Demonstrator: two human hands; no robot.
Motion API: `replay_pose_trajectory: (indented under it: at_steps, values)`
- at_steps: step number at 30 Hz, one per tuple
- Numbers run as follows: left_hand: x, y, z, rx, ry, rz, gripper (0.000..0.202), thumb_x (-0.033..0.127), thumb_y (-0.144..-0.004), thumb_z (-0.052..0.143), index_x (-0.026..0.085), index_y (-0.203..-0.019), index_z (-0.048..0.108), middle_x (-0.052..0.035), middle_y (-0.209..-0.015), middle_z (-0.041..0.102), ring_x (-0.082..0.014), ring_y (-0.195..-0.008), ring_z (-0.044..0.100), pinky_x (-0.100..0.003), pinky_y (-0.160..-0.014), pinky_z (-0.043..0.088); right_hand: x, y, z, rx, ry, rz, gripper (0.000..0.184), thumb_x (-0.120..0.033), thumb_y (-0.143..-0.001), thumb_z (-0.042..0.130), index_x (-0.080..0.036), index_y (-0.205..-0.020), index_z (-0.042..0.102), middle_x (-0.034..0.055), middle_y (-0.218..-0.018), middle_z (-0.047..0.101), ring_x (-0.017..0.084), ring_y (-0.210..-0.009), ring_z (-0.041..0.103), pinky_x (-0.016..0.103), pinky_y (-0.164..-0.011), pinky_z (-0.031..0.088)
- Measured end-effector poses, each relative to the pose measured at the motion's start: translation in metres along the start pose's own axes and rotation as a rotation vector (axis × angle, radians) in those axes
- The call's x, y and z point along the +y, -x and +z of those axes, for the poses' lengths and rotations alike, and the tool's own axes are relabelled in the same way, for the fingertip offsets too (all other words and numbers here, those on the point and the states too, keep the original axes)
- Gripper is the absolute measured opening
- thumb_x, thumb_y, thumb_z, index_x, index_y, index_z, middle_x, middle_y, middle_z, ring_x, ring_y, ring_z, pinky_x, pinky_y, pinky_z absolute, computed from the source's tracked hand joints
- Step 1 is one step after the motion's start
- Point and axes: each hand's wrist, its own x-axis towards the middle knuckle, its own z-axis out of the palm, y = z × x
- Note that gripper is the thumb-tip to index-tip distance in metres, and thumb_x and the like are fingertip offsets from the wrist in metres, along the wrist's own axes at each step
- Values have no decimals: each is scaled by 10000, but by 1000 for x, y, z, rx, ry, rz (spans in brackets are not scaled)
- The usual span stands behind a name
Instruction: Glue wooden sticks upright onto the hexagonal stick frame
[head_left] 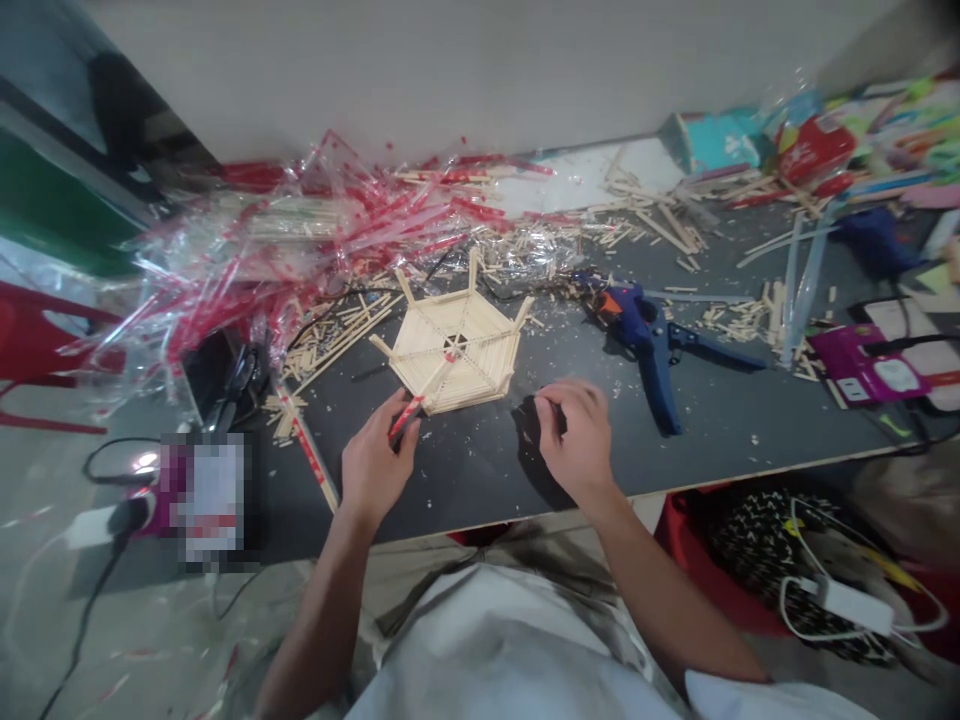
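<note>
A hexagonal panel of thin wooden sticks [487, 335] lies on the dark table, with stick ends jutting from its corners and a small dark opening at its centre. My left hand [379, 455], at the panel's lower left, is closed round a slim red-and-black tool [407, 415]; its exact kind is unclear. A pale length runs from it over the panel toward the centre. My right hand [577, 435] is to the right of the panel, apart from it, with fingers curled together above the table. Whatever those fingers may hold is hidden.
A blue glue gun [649, 345] lies to the right. Crumpled red-and-clear wrappers [322, 220] heap up at the back left, amid loose sticks [337, 345]. A long wrapped stick bundle [307, 445] is beside my left wrist. A purple packet [866, 365] lies far right.
</note>
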Motion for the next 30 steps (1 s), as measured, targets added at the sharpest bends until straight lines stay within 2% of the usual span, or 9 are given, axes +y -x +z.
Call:
replay_pose_trajectory:
  at_steps: [5,7,12,15,18,22,24,27,30]
  values:
    - [3,11,-3,292,-2,2,285,320,-992,596,182,-1238,637,-48,-1025,792,-134,-721,728,-223,-665,528,0,-1,-2,46,-74,1,164,-167,-1002,527,-235,-972,673,65,-958,770,238,-969,668,467,-953,544]
    - [8,15,-12,384,-40,107,278,296,-991,623,171,-1239,622,-16,-912,773,-104,-627,677,-200,-612,488,-4,-3,-4,60,-70,-14,153,-151,-989,545,-230,-987,676,68,-958,770,235,-964,674,460,-948,545]
    - [28,17,-36,183,-106,362,180,252,-1027,598,196,-1194,635,13,-886,731,-90,-660,674,-189,-591,458,-12,-5,-12,76,-153,-92,132,-138,-908,671,-232,-1000,680,63,-935,757,230,-962,673,447,-944,549]
    - [39,16,-35,36,-146,414,172,282,-1064,537,202,-1185,630,-6,-964,740,-119,-748,715,-212,-560,449,-14,1,-17,-150,-459,-136,302,-224,-882,738,-245,-1175,666,68,-982,749,225,-944,682,412,-844,591]
    - [47,14,-26,-59,-186,513,176,310,-1080,507,204,-1127,638,-5,-932,734,-133,-710,706,-236,-519,419,-15,9,-20,-339,-780,-25,461,-345,-898,752,-251,-1324,602,55,-938,750,194,-813,697,341,-684,599]
    - [51,12,-17,-153,-203,611,241,365,-1089,493,176,-1091,642,-14,-887,723,-136,-634,671,-256,-499,408,-13,14,-19,-160,-858,201,143,-332,-935,721,-229,-1010,657,-17,-691,664,116,-563,607,242,-528,507]
    - [51,11,-17,-158,-180,617,270,365,-1100,466,163,-1114,644,-20,-876,717,-131,-627,662,-253,-498,411,-10,14,-17,-30,-834,315,135,-325,-957,694,-224,-907,620,-46,-619,587,91,-500,546,219,-491,457]
    - [46,11,-18,-149,-112,628,262,302,-1115,427,168,-1103,651,-12,-851,708,-109,-662,667,-228,-530,426,-3,12,-14,132,-753,437,177,-377,-951,705,-231,-972,605,-70,-625,529,77,-473,511,212,-482,442]
    - [43,12,-18,-121,-41,655,230,279,-1113,442,171,-1094,643,-2,-866,724,-98,-701,685,-217,-574,451,1,12,-13,130,-696,480,222,-420,-935,718,-229,-1014,636,-58,-685,534,73,-502,522,211,-486,442]
